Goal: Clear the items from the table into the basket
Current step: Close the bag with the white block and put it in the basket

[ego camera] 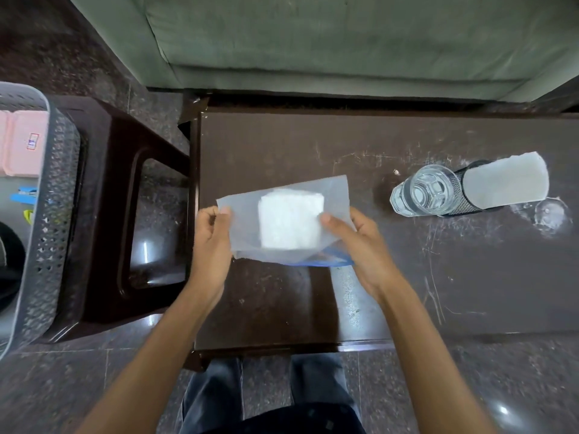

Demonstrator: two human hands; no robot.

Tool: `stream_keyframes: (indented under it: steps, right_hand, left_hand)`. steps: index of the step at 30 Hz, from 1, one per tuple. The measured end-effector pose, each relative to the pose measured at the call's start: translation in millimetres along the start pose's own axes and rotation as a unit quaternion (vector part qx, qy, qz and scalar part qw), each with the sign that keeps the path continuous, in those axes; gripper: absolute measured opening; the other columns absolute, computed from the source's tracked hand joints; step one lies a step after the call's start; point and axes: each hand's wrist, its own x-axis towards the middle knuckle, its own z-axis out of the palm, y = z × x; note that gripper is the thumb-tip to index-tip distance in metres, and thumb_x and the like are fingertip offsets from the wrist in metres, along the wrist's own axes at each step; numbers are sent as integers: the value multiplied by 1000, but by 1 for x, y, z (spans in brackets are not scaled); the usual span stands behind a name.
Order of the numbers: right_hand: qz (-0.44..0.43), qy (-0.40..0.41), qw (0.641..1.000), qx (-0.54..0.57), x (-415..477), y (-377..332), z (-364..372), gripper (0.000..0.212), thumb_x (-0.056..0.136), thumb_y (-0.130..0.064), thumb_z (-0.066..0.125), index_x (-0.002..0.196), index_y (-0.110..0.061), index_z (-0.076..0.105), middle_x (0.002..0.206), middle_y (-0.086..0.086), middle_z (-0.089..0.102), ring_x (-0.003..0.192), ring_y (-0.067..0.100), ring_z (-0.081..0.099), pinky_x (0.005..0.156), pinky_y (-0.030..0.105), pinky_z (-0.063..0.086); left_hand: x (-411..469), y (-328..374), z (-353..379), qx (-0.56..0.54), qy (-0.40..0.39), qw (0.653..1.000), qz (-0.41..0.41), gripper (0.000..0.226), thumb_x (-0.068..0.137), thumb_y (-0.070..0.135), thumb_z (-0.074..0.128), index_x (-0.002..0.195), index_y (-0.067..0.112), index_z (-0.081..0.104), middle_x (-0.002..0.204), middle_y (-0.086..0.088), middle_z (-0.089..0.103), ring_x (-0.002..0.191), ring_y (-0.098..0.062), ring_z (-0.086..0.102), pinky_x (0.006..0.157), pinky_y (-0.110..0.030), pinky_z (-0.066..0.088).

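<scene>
A translucent zip bag with a white square pad inside is being held above the near left part of the dark tabletop, its blue zip edge lying toward the person. The left hand is pinching the bag's left corner between thumb and fingers, its grip clamped on the plastic. The right hand is holding the bag's right side, thumb pressing on top beside the pad and fingers closing underneath, so this grip is also clamped on the bag.

Farther right on the tabletop, a clear drinking glass is standing just beside, and touching, a black mesh holder that is carrying a white folded cloth. A whitish ring mark is showing on the surface near them.

To the left, well apart from the tabletop, a grey perforated basket is sitting on a dark plastic stool, already holding a pink box. A green sofa is standing beyond the tabletop.
</scene>
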Motion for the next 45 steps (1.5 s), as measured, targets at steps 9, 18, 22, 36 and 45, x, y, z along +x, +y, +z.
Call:
stream_keyframes:
  steps: [9, 18, 22, 36, 45]
  right_hand:
    - [-7, 51, 997, 64, -2, 2, 2, 22, 88, -6, 55, 107, -15, 63, 103, 3, 69, 97, 19, 64, 88, 35, 51]
    - [18, -11, 994, 110, 4, 9, -2, 56, 68, 26, 53, 110, -11, 56, 97, 6, 67, 87, 20, 65, 76, 34, 55]
    - [57, -47, 993, 90, 6, 11, -7, 54, 70, 22, 56, 107, -16, 60, 98, 6, 69, 93, 23, 66, 87, 39, 51]
    - [-49, -117, 990, 54, -20, -59, 63, 63, 53, 10, 75, 107, -20, 63, 103, 2, 73, 94, 22, 70, 70, 29, 58]
    - [-142, -187, 963, 130, -50, -138, 205, 58, 55, 10, 68, 105, -19, 62, 99, -1, 74, 91, 17, 70, 66, 26, 57]
  left_hand:
    - [6, -9, -17, 81, -109, 988, -73, 55, 51, 48, 77, 99, 24, 66, 71, 6, 72, 51, -2, 62, 48, -14, 50]
    - [6, -9, -20, -56, -134, 984, -102, 39, 68, 27, 71, 106, 21, 64, 105, 0, 73, 92, -15, 71, 69, -24, 58]
    - [5, -9, -17, -100, -110, 983, -107, 32, 74, 16, 67, 106, 19, 63, 97, 3, 75, 86, -12, 72, 63, -22, 57]
    - [-17, 111, -101, 62, -84, 992, 64, 60, 80, -4, 62, 117, 40, 42, 86, 5, 75, 76, -10, 70, 66, -29, 58]
    - [-64, 269, -223, 257, -66, 931, 252, 40, 72, -3, 71, 87, 32, 58, 83, -5, 71, 56, -8, 62, 50, -22, 53]
